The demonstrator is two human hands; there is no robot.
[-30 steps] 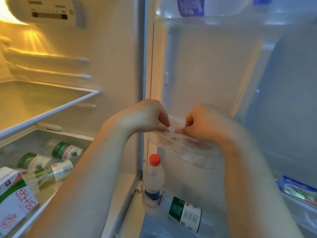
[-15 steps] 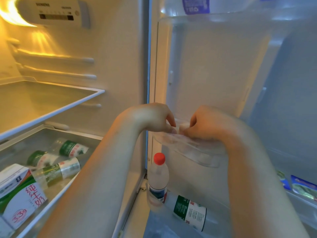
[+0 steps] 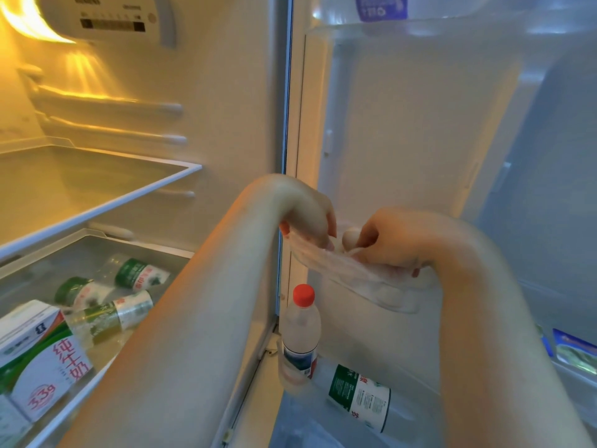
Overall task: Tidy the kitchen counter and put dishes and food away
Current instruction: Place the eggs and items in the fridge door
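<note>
The fridge stands open and both my hands are at the inner side of its door. Between them is a clear plastic tray [image 3: 371,286], tilted down to the right. My left hand [image 3: 307,218] pinches the tray's left rim from above. My right hand [image 3: 397,244] grips its right part, with fingertips showing under it. A small pale rounded thing [image 3: 350,238], egg-like, sits between the two hands at the tray's top edge. What lies inside the tray is blurred.
Below the tray, a red-capped water bottle [image 3: 303,321] stands in the lower door shelf beside a lying green-label bottle [image 3: 358,392]. The left compartment has a glass shelf [image 3: 129,195], a drawer with several bottles [image 3: 135,276] and a milk carton [image 3: 42,360]. Packets [image 3: 575,350] sit at right.
My hands stay on the tray against the door. The left hand has turned further over the rim, the gap between the hands has widened, and the pale rounded thing now shows there.
</note>
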